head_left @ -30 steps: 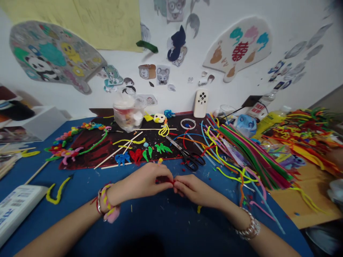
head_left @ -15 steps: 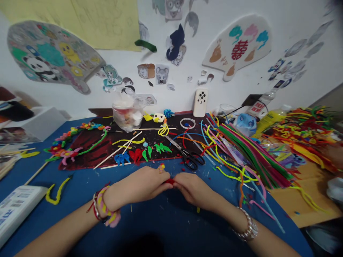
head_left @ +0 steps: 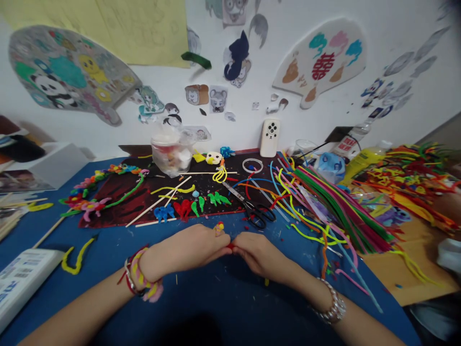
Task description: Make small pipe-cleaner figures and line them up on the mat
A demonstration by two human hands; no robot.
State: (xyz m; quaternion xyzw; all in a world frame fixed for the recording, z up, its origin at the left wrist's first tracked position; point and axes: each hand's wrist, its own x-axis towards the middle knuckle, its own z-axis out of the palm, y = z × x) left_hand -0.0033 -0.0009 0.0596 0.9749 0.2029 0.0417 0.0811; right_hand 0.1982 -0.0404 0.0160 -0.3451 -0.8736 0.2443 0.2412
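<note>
While the left hand point(head_left: 196, 247) and right hand point(head_left: 259, 252) pinch a mostly hidden red piece point(head_left: 229, 247) between them over the blue tabletop point(head_left: 259, 307), I judge uneven pulling could bend it or slip it free.

Red piece point(head_left: 229, 246), mostly hidden, between fingers point(head_left: 222, 251)

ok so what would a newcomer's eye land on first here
Probably the left hand and right hand, meeting at a small red piece front and centre. Next, the thick bundle of colourful pipe cleaners on the right. Above, the white fan with red characters stands out on the wall.
</note>
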